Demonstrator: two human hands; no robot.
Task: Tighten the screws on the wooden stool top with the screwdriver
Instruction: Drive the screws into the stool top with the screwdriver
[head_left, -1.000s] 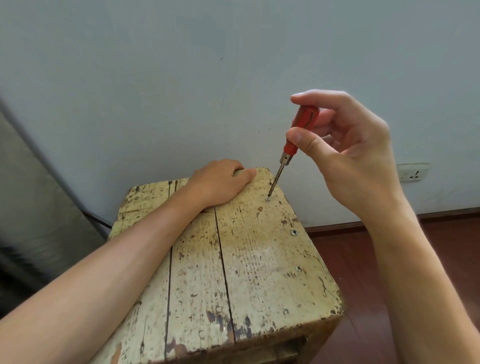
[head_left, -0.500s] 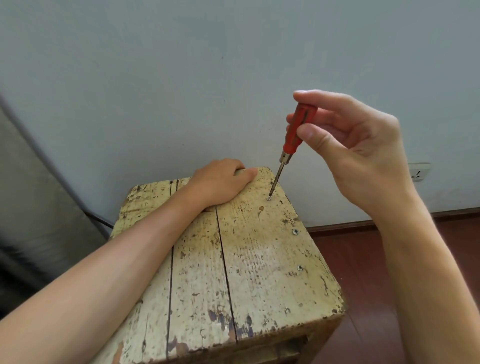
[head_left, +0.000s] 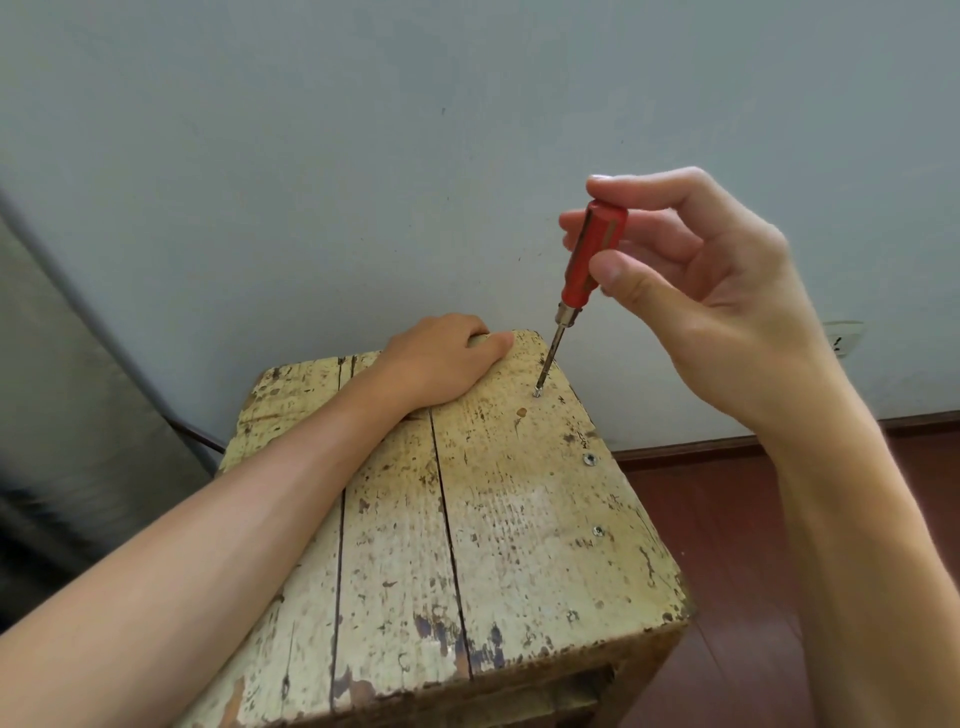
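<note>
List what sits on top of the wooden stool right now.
The left hand grips the stool top at its far edge. The screwdriver tip stands on the far screw; other screws lie bare nearer. Wood under the hand and forearm is hidden.

**Two bare hands: one braced low, one pinching high**

The left forearm reaches in from the lower left and lies across the stool top (head_left: 519, 519). The left hand (head_left: 441, 358) rests palm down at the far edge, fingers curled over it, thumb stretched along the surface. The right arm rises from the lower right. The right hand (head_left: 727, 306) is held higher, thumb and fingers pinching the screwdriver (head_left: 592, 260) handle, index finger arched over its end.
</note>
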